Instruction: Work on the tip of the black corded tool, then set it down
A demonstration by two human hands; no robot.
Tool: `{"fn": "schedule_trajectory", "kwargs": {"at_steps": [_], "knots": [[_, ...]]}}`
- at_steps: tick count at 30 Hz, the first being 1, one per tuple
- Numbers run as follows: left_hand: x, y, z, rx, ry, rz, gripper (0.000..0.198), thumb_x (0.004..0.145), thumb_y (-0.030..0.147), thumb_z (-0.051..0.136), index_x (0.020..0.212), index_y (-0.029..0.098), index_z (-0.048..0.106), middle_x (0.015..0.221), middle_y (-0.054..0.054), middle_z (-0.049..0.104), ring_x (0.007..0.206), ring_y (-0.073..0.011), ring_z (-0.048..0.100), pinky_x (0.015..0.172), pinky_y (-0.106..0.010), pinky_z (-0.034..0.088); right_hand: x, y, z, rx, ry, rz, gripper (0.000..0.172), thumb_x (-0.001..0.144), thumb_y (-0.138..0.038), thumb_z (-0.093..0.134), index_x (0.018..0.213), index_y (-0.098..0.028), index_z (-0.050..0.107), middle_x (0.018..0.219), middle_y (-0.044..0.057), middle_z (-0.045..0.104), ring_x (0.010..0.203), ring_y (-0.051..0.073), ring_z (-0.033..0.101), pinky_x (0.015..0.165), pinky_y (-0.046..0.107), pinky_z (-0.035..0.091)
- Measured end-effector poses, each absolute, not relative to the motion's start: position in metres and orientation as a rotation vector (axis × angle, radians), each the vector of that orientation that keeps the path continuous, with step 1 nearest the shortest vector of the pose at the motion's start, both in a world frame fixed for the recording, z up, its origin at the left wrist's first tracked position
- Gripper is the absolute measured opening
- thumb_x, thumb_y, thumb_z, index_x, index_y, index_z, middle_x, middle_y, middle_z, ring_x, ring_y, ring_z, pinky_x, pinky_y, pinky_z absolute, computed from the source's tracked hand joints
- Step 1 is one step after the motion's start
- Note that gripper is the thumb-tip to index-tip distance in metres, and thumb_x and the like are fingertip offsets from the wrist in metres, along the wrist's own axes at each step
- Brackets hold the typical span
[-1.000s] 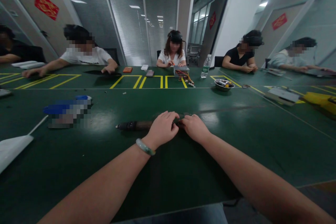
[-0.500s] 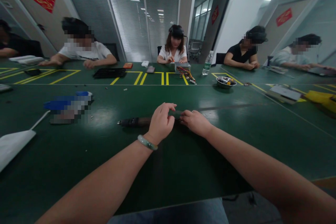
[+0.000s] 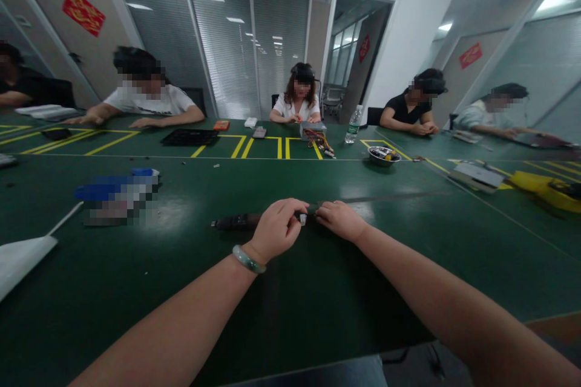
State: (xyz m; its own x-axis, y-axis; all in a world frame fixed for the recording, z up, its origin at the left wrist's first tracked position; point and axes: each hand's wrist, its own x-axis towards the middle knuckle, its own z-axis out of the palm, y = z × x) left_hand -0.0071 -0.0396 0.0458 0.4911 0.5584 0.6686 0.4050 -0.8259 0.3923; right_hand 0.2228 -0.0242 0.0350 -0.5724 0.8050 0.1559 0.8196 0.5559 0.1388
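A dark, slim electric screwdriver lies across the green table in front of me, its metal tip pointing left. My left hand, with a jade-like bangle on its wrist, covers the tool's middle. Its curled fingers close on a small pale piece, too small to name. Pressed together, the fingertips of my right hand grip the dark right end of the screwdriver. What lies under those fingers is hidden.
Farther left lie a blurred blue-and-grey item and a white object with a cord. Across the table are a metal bowl of small parts, a water bottle, a box with wires, a black tray and several seated people.
My left fingers have come down and closed, and a pale piece now shows between them. My right hand stays at the tool's right end. The view has tilted up slightly.
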Motion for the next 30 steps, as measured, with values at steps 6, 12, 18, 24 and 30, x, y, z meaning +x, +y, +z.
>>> {"fn": "schedule_trajectory", "kwargs": {"at_steps": [6, 12, 18, 24, 30], "knots": [[-0.011, -0.039, 0.045, 2.601, 0.859, 1.077, 0.03, 0.083, 0.009, 0.044, 0.108, 0.022, 0.057, 0.103, -0.002, 0.063, 0.091, -0.0173, 0.06, 0.083, -0.036, 0.048, 0.343, -0.043, 0.036, -1.884, -2.441, -0.283, 0.024, 0.092, -0.03, 0.044, 0.102, -0.019, 0.064, 0.096, 0.006, 0.061, 0.086, 0.016, 0.058, 0.08, 0.026, 0.04], [-0.005, -0.037, 0.042, 2.676, 0.792, 0.814, 0.033, 0.09, 0.02, 0.043, 0.121, 0.026, 0.053, 0.118, -0.001, 0.06, 0.107, -0.0168, 0.056, 0.093, -0.034, 0.044, 0.509, -0.135, 0.026, -2.461, -1.918, -0.295, 0.028, 0.088, -0.039, 0.043, 0.092, -0.021, 0.064, 0.095, 0.009, 0.062, 0.078, 0.021, 0.06, 0.067, 0.032, 0.045], [0.0, -0.025, 0.018, 2.759, 0.729, 0.428, 0.06, 0.092, 0.053, 0.038, 0.144, 0.027, 0.025, 0.151, -0.003, 0.023, 0.14, -0.0231, 0.016, 0.112, -0.041, 0.017, 0.577, -0.196, 0.006, -2.578, -1.623, -0.358, 0.03, 0.085, -0.046, 0.041, 0.08, -0.023, 0.06, 0.087, 0.014, 0.062, 0.071, 0.028, 0.062, 0.06, 0.039, 0.044], [-0.002, -0.021, 0.011, 2.765, 0.689, 0.345, 0.06, 0.093, 0.057, 0.029, 0.145, 0.03, 0.019, 0.153, -0.002, 0.013, 0.141, -0.0228, 0.008, 0.113, -0.043, 0.011, 0.55, -0.184, 0.018, -2.869, -1.382, -0.27, 0.025, 0.083, -0.037, 0.045, 0.075, -0.02, 0.062, 0.088, 0.02, 0.062, 0.076, 0.031, 0.064, 0.062, 0.043, 0.043], [-0.002, -0.022, 0.014, 2.769, 0.693, 0.329, 0.055, 0.095, 0.053, 0.025, 0.145, 0.03, 0.019, 0.153, -0.001, 0.014, 0.141, -0.0219, 0.009, 0.113, -0.043, 0.011, 0.413, -0.124, 0.049, -2.581, -1.567, -0.678, 0.063, 0.078, -0.038, 0.052, 0.132, -0.006, 0.043, 0.123, 0.028, 0.049, 0.112, 0.04, 0.049, 0.083, 0.053, 0.041]]}}
